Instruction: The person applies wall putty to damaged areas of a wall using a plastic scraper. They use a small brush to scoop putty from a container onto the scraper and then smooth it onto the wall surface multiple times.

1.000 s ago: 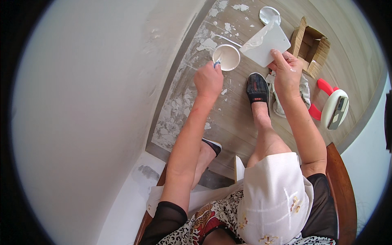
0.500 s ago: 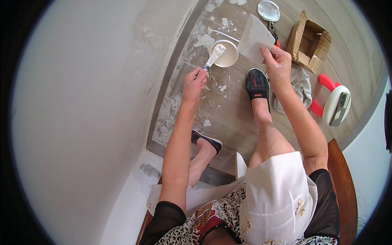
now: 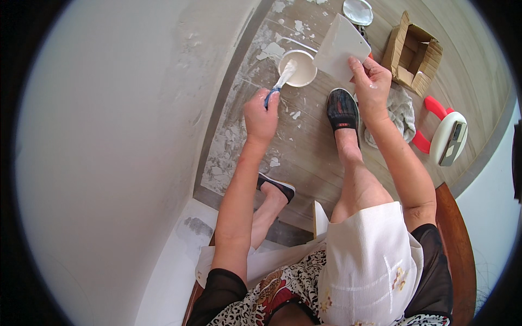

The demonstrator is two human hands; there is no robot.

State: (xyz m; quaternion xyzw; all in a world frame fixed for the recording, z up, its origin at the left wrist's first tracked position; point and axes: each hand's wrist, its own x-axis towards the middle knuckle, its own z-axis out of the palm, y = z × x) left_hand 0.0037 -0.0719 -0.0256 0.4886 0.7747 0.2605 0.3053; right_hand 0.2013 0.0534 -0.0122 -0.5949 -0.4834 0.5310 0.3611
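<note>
My left hand [image 3: 261, 117] is closed round the blue handle of a small putty knife [image 3: 285, 74], whose blade is coated with thick white putty. The coated end is over the near left part of a round white tub [image 3: 308, 76] with pale paste inside; I cannot tell whether it touches the tub. In my right hand [image 3: 373, 91], a flat white plastic scraper [image 3: 340, 48] is pinched between thumb and fingers at its near corner. Its broad sheet tilts up just right of the tub. White smears mark the back of that hand.
Wall [image 3: 136, 125] on the left, with white flakes [image 3: 220, 146] along its foot. An open cardboard box [image 3: 413, 54], grey rag [image 3: 401, 117], and red-and-white item [image 3: 446, 127] with a phone [image 3: 453, 144] on it lie right. A round white lid [image 3: 358, 12] is at the back.
My left wrist has turned, and the putty knife now points up more steeply, its putty-covered end slightly lower over the tub. My right hand and the scraper have shifted slightly right and away.
</note>
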